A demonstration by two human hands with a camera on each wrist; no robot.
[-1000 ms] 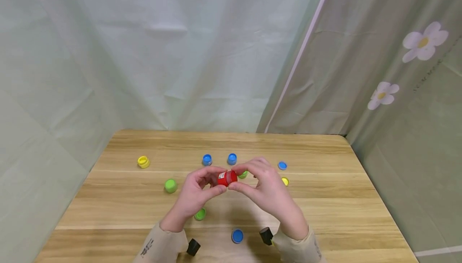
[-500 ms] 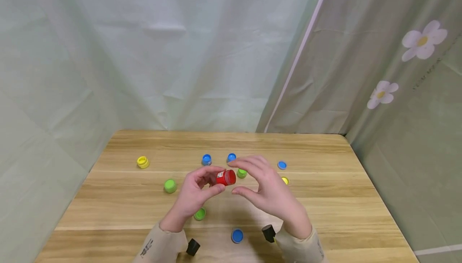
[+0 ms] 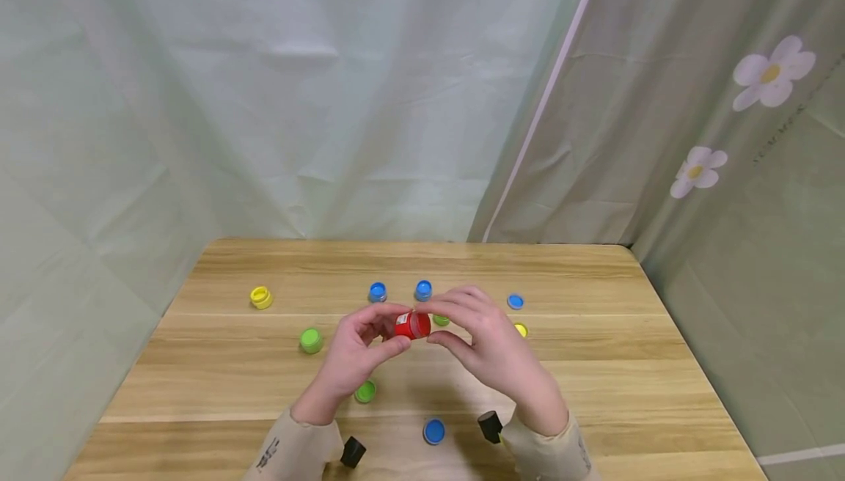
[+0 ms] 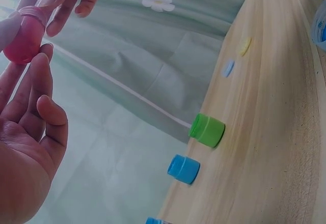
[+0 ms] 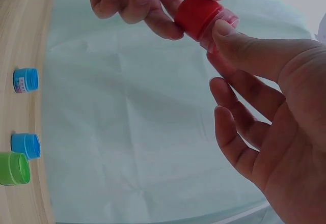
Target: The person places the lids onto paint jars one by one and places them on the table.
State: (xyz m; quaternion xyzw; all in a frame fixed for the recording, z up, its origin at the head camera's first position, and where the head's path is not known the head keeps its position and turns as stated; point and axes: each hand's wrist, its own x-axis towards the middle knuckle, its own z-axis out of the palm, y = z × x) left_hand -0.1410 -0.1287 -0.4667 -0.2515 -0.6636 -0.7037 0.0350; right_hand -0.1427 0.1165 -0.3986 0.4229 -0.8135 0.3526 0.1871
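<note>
A small red paint jar (image 3: 412,325) with a white label is held in the air over the table, tipped on its side. My left hand (image 3: 353,356) grips its body between thumb and fingers. On the opposite end, my right hand (image 3: 496,345) has thumb and fingertips at the clear-looking rim. The right wrist view shows the right thumb (image 5: 229,35) pressed on that rim of the red jar (image 5: 198,18), with fingers behind. In the left wrist view both hands meet at the jar (image 4: 25,38).
On the wooden table (image 3: 594,386) stand blue jars (image 3: 378,292), green jars (image 3: 311,340) and a yellow jar (image 3: 261,297). A blue lid (image 3: 516,301) and a yellow lid (image 3: 521,330) lie at right. A blue round piece (image 3: 433,432) is nearer, between the forearms. Curtains hang behind.
My right hand let go of the jar's end and spread its fingers half a second ago, then closed back onto it. The left hand keeps its grip on the jar.
</note>
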